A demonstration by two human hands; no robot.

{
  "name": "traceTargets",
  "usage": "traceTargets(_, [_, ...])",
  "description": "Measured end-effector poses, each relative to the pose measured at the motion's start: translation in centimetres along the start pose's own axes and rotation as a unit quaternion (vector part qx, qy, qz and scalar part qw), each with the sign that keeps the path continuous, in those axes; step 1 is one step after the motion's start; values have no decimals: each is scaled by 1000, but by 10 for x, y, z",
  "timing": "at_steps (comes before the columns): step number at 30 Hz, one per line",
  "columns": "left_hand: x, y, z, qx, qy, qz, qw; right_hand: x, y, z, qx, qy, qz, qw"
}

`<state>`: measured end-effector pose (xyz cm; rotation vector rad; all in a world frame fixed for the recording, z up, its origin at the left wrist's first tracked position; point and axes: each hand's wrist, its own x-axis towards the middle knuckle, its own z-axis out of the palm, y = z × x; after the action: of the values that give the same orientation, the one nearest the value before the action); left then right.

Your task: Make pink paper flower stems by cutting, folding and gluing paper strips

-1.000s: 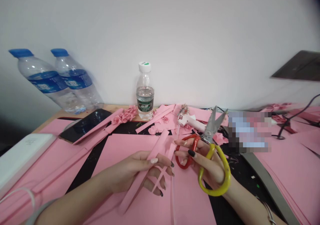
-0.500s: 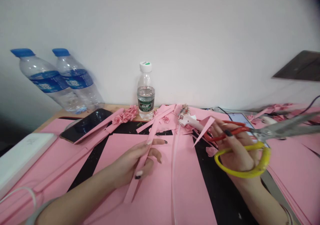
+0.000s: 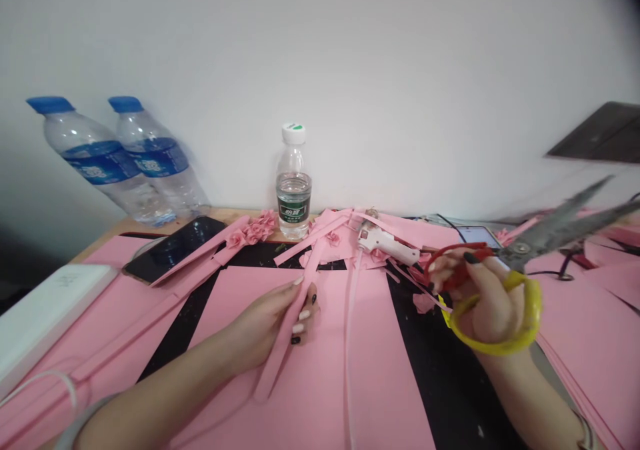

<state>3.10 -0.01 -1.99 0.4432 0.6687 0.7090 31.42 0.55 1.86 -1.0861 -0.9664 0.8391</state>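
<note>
My left hand point(image 3: 283, 317) is closed around a long pink paper strip point(image 3: 280, 353), which slants from lower left to upper right above a large pink paper sheet point(image 3: 320, 410). In my right hand point(image 3: 483, 303) are scissors point(image 3: 555, 233), one handle loop red and the other yellow. Their blades stand apart and point right, away from the strip. Behind the hands lies a white glue gun point(image 3: 387, 245), its pale cord running toward me over the sheet. Pink paper roses point(image 3: 250, 230) sit on a strip beyond my left hand.
A small water bottle point(image 3: 293, 190) stands by the wall, and two larger blue-capped bottles point(image 3: 155, 163) lean at the left. A dark phone point(image 3: 175, 250) and a white box-shaped object point(image 3: 55, 317) lie on the left. Pink paper stacks point(image 3: 590, 343) and another phone point(image 3: 477, 237) are at the right.
The pointed pink scrap at my right fingers is gone from them. The scissors have turned, blades more upward and apart. My left fingers have curled tighter around the strip.
</note>
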Motion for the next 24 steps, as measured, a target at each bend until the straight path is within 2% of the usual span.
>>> traceTargets(4, [0,0,0,-13,-27,6,1000,-6,0,2,-51,-82,48,994])
traceTargets(18, [-5,7,6,22,-26,35,999,-27,16,6,-231,-172,36,957])
traceTargets(24, [-9,11,6,70,-90,-33,993,-27,10,9,-320,-232,-12,919])
